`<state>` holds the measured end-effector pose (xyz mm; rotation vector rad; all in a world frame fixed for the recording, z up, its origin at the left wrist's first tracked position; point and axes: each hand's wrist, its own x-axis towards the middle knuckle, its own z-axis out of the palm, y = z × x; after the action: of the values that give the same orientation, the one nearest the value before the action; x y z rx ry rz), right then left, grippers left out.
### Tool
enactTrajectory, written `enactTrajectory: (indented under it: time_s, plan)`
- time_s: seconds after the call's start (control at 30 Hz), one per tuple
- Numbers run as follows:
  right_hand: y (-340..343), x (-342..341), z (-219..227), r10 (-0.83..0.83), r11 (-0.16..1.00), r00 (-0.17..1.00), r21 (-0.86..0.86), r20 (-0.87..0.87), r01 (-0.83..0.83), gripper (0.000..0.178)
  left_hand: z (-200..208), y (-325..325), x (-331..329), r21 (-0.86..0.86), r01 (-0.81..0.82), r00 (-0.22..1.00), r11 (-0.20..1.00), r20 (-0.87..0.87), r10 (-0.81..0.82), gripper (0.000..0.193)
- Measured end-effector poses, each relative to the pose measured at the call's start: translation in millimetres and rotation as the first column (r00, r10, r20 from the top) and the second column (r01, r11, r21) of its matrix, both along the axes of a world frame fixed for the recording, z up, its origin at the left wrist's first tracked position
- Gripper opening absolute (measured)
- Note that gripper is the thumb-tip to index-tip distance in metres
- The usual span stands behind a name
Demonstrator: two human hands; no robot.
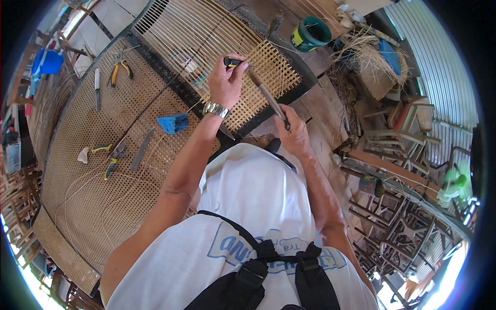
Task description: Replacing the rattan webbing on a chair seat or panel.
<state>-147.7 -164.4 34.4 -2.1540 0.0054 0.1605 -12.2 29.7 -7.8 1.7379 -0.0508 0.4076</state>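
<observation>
My left hand (226,82) is closed around a tool with a black and yellow handle (232,62); its working end is hidden. In my right hand (294,134) is the long handle of what looks like a hammer (268,97), slanting up so its far end comes close to my left fingers. Both hands are over an open-weave cane panel (266,64) in a dark frame (305,80). Beyond the woven part, parallel cane strips (206,26) run across the frame. A pointed metal blade (226,132) lies by the panel's near edge.
On the wide cane-mesh surface (82,170) at left lie a blue block (173,123), a knife (97,89), pliers (114,152), yellow-black pliers (121,72), a flat blade (142,150) and loose strands. A green bucket (311,34) stands beyond the frame; wooden chair frames (400,126) are at right.
</observation>
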Motion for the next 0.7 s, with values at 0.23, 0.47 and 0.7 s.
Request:
enactTrajectory:
  time_s: [0.23,0.47,0.7]
  plan:
    - [8,-16,10,0.061,0.998,0.996,-0.038,0.061,-0.059,0.031,1,0,4,-0.028,-0.001,0.999,1.0,-0.043,-0.001,0.024]
    - [7,-7,0,0.167,0.986,0.985,-0.034,0.046,-0.165,0.031,2,0,11,0.101,0.033,0.999,0.994,-0.021,-0.031,0.024]
    - [15,-24,-3,-0.081,0.995,0.993,-0.053,0.081,0.086,0.032,5,5,2,0.068,0.011,1.0,0.998,0.022,-0.013,0.024]
